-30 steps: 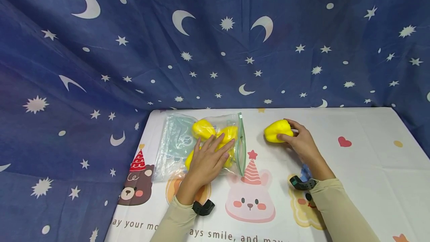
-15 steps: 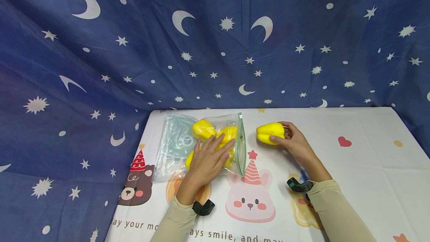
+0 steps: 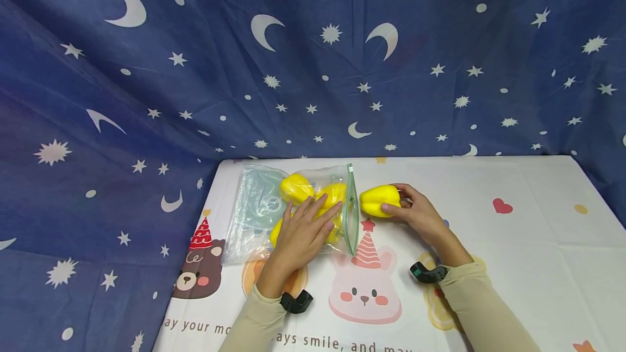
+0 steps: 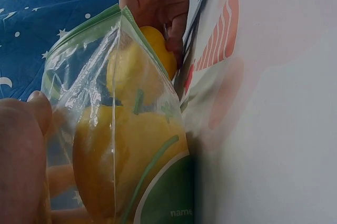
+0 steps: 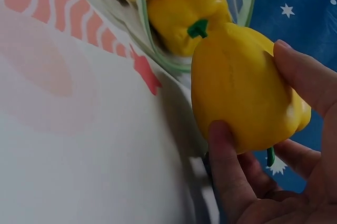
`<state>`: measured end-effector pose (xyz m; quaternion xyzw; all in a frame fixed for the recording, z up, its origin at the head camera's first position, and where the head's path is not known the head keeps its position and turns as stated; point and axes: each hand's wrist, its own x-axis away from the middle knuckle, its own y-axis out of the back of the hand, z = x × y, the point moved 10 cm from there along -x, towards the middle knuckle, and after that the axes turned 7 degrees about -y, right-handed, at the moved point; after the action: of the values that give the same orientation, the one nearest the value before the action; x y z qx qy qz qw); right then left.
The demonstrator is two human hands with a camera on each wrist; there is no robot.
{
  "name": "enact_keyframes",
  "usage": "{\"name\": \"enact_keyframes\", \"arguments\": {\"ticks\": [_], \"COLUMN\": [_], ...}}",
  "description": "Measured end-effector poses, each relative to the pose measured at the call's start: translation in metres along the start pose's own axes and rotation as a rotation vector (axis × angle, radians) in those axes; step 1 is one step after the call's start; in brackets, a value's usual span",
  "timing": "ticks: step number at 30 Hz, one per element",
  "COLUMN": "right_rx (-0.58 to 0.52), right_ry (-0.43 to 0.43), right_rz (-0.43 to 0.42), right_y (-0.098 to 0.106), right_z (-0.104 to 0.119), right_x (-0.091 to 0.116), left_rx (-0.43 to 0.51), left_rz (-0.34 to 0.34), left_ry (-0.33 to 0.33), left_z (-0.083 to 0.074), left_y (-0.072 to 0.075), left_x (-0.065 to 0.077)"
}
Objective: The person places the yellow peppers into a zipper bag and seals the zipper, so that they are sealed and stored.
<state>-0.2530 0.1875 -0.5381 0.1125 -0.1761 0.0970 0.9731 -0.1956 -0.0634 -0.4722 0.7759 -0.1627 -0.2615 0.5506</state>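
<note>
A clear zip bag (image 3: 244,232) with a green zip edge lies on its side on the table, its mouth gaping toward the right. Inside it are several yellow bell peppers (image 3: 296,188), partly covered by my left hand (image 3: 304,232), which rests spread on top of the bag. My right hand (image 3: 418,213) grips another yellow bell pepper (image 3: 379,201) by its stem end, just right of the bag's mouth. In the right wrist view, the held pepper (image 5: 242,87) points at the mouth, with a green-stemmed pepper (image 5: 184,10) behind it.
A white tablecloth (image 3: 528,287) with cartoon animals and lettering covers the table. Behind it hangs a dark blue curtain (image 3: 313,58) with moons and stars. Each wrist wears a black band (image 3: 296,302).
My right hand has carried the yellow bell pepper leftward and slightly nearer, from well right of the bag up to its mouth. The left hand and the bag have stayed in place.
</note>
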Motion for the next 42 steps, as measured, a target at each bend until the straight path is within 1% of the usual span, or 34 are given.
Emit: {"name": "enact_keyframes", "arguments": {"ticks": [8, 15, 17, 20, 22, 25, 28, 34, 38, 42], "right_rx": [0.005, 0.076, 0.072, 0.032, -0.031, -0.124, -0.184, -0.237, -0.255, -0.260], "right_ry": [0.013, -0.008, -0.011, -0.008, -0.009, -0.033, -0.056, -0.043, -0.024, -0.041], "right_rz": [-0.006, -0.055, -0.073, -0.081, -0.062, -0.030, -0.010, -0.001, -0.023, -0.051], "right_y": [-0.010, -0.010, -0.008, -0.006, -0.006, -0.006, -0.004, -0.001, 0.001, 0.003], "right_z": [0.003, 0.000, -0.001, -0.003, -0.004, -0.007, -0.009, -0.009, -0.010, -0.012], "right_x": [0.001, 0.001, 0.001, 0.001, 0.001, 0.001, 0.001, 0.002, 0.000, -0.002], "left_rx": [0.011, 0.012, 0.016, 0.017, 0.019, 0.018, 0.019, 0.025, 0.023, 0.019], "left_rz": [0.001, 0.005, 0.006, 0.007, 0.005, 0.006, 0.006, 0.012, 0.024, 0.027], "left_ry": [0.002, 0.005, 0.005, 0.007, 0.006, 0.008, 0.009, 0.014, 0.020, 0.021], "left_z": [-0.001, -0.001, -0.002, -0.001, -0.002, -0.001, -0.001, 0.000, 0.000, 0.000], "left_y": [0.000, 0.000, 0.000, 0.000, 0.000, 0.000, 0.000, -0.001, -0.002, -0.002], "left_x": [0.000, 0.000, 0.000, -0.001, -0.001, -0.001, -0.001, 0.000, 0.000, -0.001]}}
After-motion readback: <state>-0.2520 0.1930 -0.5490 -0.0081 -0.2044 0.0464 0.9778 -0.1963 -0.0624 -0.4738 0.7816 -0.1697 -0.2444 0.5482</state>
